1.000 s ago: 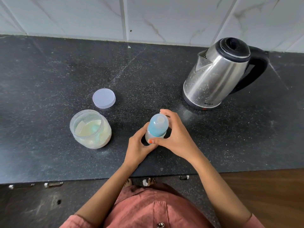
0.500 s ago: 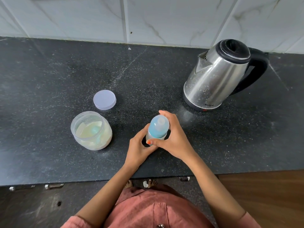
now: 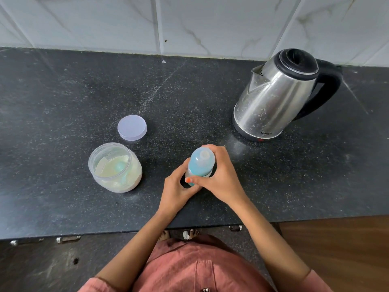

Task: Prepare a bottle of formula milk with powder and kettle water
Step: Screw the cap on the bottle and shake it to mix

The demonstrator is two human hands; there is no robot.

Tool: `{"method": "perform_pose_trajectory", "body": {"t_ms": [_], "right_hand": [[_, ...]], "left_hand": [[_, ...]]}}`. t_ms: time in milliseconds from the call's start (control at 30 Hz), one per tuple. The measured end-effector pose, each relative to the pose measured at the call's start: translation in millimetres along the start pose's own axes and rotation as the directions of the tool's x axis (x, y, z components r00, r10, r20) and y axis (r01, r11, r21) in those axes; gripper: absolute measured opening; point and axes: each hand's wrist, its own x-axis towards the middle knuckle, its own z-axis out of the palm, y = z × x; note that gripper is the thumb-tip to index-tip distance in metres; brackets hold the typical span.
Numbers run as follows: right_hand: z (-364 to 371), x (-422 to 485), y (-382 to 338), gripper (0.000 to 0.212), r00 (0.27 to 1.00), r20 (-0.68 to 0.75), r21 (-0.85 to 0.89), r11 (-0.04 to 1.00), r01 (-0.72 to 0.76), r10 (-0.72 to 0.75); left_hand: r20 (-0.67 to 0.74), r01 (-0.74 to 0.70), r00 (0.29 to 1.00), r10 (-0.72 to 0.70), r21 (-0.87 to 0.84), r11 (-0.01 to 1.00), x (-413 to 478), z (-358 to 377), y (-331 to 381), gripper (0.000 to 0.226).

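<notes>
A baby bottle (image 3: 201, 163) with a blue cap stands upright on the black counter (image 3: 63, 98), near its front edge. My left hand (image 3: 176, 189) grips the bottle's lower body from the left. My right hand (image 3: 221, 178) wraps round the blue cap from the right, its thumb across the front. An open clear jar of pale powder (image 3: 115, 167) with a blue scoop inside sits to the left. The jar's round lid (image 3: 132, 127) lies flat just behind it. A steel kettle (image 3: 275, 95) with a black lid and handle stands at the back right.
White marble tiles (image 3: 189, 24) line the wall behind the counter. The counter's front edge runs across below my hands, with metal handles (image 3: 68, 239) under it. Brown wood (image 3: 336, 245) shows at the lower right.
Both hands stay on the bottle in nearly the same grip. The view has shifted down slightly.
</notes>
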Motion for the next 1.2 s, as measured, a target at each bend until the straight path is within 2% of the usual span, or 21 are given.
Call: {"method": "perform_pose_trajectory", "body": {"t_ms": [100, 167, 300, 367, 433, 533, 600, 667, 800, 933, 1000, 1100, 1200], "right_hand": [[-11, -1, 2, 0.076, 0.985, 0.173, 0.118, 0.993, -0.027, 0.006], [-17, 0, 5, 0.069, 0.977, 0.215, 0.127, 0.992, -0.028, 0.000], [-14, 1, 7, 0.061, 0.998, 0.063, 0.115, 0.993, -0.035, 0.028], [-6, 1, 5, 0.063, 0.999, -0.023, 0.072, 0.997, -0.021, 0.022], [2, 0, 5, 0.068, 0.999, -0.046, 0.051, 0.999, 0.002, 0.000], [-1, 2, 5, 0.076, 0.996, 0.090, 0.142, 0.990, -0.015, 0.003], [-9, 2, 8, 0.073, 0.977, 0.213, 0.242, 0.969, -0.049, -0.004], [-15, 2, 12, 0.068, 0.966, 0.256, 0.270, 0.961, -0.054, -0.017], [-12, 5, 11, 0.059, 0.991, 0.137, 0.228, 0.973, -0.032, 0.001], [1, 6, 6, 0.064, 0.998, 0.049, 0.102, 0.995, 0.024, -0.029], [-3, 7, 5, 0.068, 0.991, 0.127, 0.129, 0.991, 0.023, -0.039], [-17, 6, 7, 0.069, 0.946, 0.319, 0.225, 0.974, -0.025, -0.049], [-22, 7, 11, 0.063, 0.949, 0.314, 0.269, 0.961, -0.057, -0.032]], "left_hand": [[0.013, -0.004, 1.000, 0.004, 0.002, 1.000, 0, 0, 1, 0.058], [0.010, -0.007, 1.000, 0.007, 0.002, 1.000, 0, 0, 1, 0.057], [0.006, -0.001, 1.000, 0.001, 0.005, 1.000, 0, 1, 0, 0.061], [-0.001, -0.002, 1.000, 0.002, 0.011, 1.000, 0, 1, 0, 0.061], [-0.005, -0.001, 1.000, 0.001, 0.012, 1.000, 0, 1, -1, 0.060], [0.002, -0.005, 1.000, 0.005, 0.005, 1.000, -1, 1, -1, 0.057], [0.007, -0.008, 1.000, 0.008, 0.009, 1.000, 0, 1, -1, 0.056], [0.012, -0.007, 1.000, 0.007, 0.014, 1.000, 0, 1, -1, 0.056], [0.007, -0.002, 1.000, 0.001, 0.021, 1.000, -1, 1, -1, 0.057], [-0.012, -0.009, 1.000, 0.009, 0.018, 1.000, -1, 1, 1, 0.060], [-0.015, -0.008, 1.000, 0.008, 0.014, 1.000, -1, 0, 2, 0.060], [0.004, -0.007, 1.000, 0.007, 0.005, 1.000, -1, 0, 1, 0.058], [0.013, 0.014, 1.000, -0.014, 0.005, 1.000, -1, 1, -1, 0.058]]}}
